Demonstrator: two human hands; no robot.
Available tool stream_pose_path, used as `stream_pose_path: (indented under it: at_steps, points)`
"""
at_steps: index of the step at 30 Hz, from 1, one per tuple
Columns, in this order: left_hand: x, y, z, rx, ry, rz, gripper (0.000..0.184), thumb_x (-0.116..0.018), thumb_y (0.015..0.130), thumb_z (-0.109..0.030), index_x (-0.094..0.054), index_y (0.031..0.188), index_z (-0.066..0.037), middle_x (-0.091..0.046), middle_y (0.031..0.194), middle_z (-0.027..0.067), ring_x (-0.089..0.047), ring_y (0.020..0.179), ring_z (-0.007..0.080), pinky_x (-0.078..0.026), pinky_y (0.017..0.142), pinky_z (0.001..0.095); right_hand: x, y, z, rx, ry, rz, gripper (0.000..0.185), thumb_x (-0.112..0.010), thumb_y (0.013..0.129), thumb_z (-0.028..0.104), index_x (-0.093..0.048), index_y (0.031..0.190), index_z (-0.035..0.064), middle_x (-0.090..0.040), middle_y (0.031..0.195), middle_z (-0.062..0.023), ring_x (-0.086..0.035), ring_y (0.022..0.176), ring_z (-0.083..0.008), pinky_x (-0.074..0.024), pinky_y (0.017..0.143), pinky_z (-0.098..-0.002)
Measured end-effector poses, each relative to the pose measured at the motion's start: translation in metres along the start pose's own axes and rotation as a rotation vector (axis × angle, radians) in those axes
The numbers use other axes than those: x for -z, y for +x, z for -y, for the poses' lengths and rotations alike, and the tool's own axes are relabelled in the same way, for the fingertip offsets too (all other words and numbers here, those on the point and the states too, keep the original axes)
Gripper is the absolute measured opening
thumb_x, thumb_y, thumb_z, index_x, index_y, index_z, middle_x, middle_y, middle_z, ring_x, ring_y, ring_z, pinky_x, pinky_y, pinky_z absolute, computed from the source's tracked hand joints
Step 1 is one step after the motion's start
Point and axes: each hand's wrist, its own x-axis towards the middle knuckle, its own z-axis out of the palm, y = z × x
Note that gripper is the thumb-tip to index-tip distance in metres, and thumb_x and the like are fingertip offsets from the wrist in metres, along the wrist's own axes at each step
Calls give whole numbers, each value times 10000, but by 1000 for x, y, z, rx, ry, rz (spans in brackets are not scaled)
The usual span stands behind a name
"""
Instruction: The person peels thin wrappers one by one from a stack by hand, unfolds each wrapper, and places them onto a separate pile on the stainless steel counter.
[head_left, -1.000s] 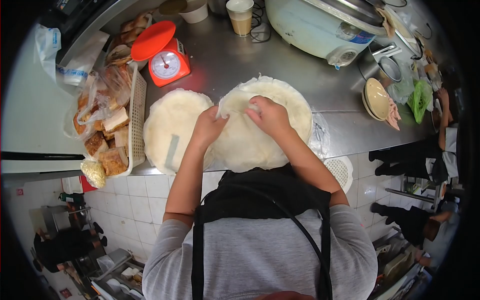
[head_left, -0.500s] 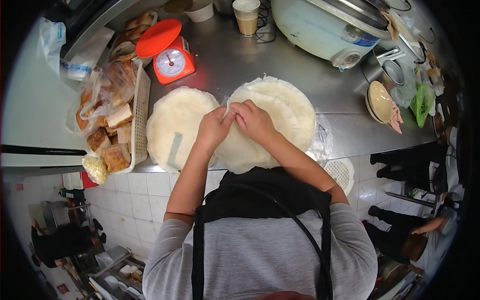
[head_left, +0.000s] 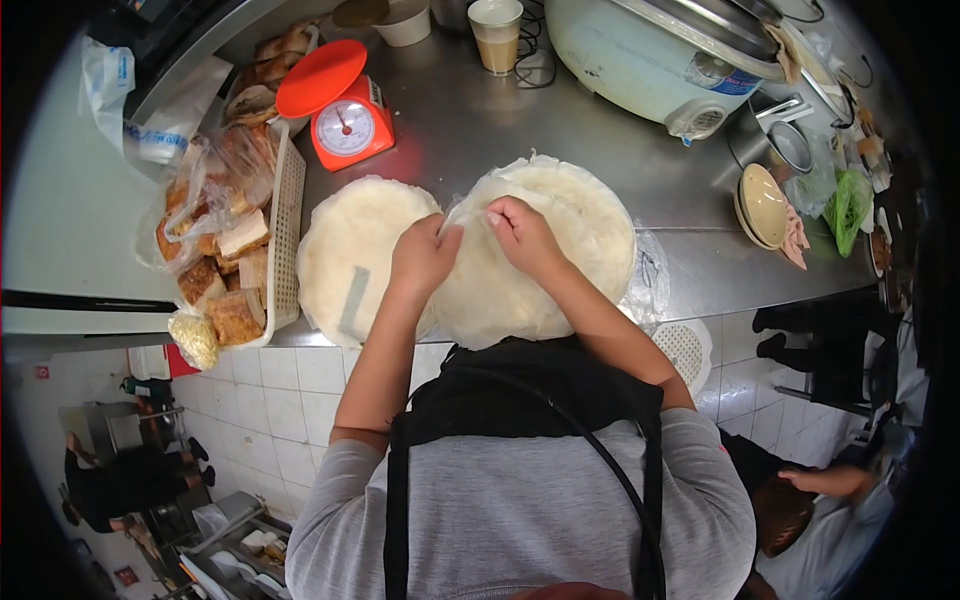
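Note:
Two piles of thin, round, pale wrappers lie side by side at the front of the steel counter. The left pile (head_left: 365, 225) has a grey strip on its top. Over the right pile (head_left: 595, 225), a translucent wrapper (head_left: 480, 300) lies partly loose, its far edge between my hands. My left hand (head_left: 425, 258) is closed in a pinch at the left edge of this wrapper. Curled above the pile, my right hand (head_left: 527, 240) pinches the same sheet farther right. Its fingertips partly hide the grip.
A red dial scale (head_left: 345, 128) stands behind the left pile. At left, a white basket (head_left: 288, 225) holds browned meat chunks. A paper cup (head_left: 497, 38) and a large cooker (head_left: 640, 70) stand at the back. Bowls (head_left: 760, 205) sit at right. Other people are on both sides.
My right hand has moved right, away from my left hand, which stays nearly in place. The wrapper's edge now spans the gap between them. A person at the right has shifted.

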Motion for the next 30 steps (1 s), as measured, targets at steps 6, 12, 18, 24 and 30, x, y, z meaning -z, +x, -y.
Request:
stream_pose_path:
  at_steps: [6, 12, 18, 24, 30]
  points:
    - [-16, 11, -19, -101, 40, -63, 190, -531, 759, -143, -563, 878, 1, -579, 734, 206, -572, 685, 338, -448, 626, 366, -12, -6, -5, -55, 117, -51, 133, -525, 794, 124, -496, 888, 34, -554, 677, -100, -540, 591, -205, -425, 547, -298]
    - [-15, 15, -15, -114, -68, 16, 186, -526, 783, -126, -551, 906, 12, -582, 737, 190, -577, 674, 293, -445, 624, 339, 5, -1, -1, -123, 6, 149, 222, -598, 760, 182, -490, 900, 48, -541, 643, -79, -527, 536, -171, -420, 512, -289]
    - [-10, 17, -12, -101, -196, 69, 179, -571, 774, -129, -545, 877, 16, -569, 694, 145, -530, 604, 189, -426, 582, 277, 7, 11, -3, 141, -173, -20, 188, -634, 730, 194, -522, 785, 54, -557, 630, -98, -542, 547, -240, -432, 515, -311]
    - [-6, 19, -7, -70, -107, 17, 145, -597, 754, -125, -560, 787, 11, -562, 638, 69, -486, 559, 119, -405, 531, 261, 12, 9, 0, 30, -176, -20, 158, -611, 729, 174, -510, 727, 53, -567, 631, -104, -555, 550, -257, -434, 500, -330]
    - [-7, 21, -12, 40, -169, 8, 162, -545, 774, -162, -563, 759, -1, -558, 622, 128, -522, 561, 230, -416, 536, 305, 12, 6, -3, -90, -40, -34, 128, -595, 729, 127, -504, 774, 50, -558, 641, -88, -548, 545, -190, -425, 501, -294]
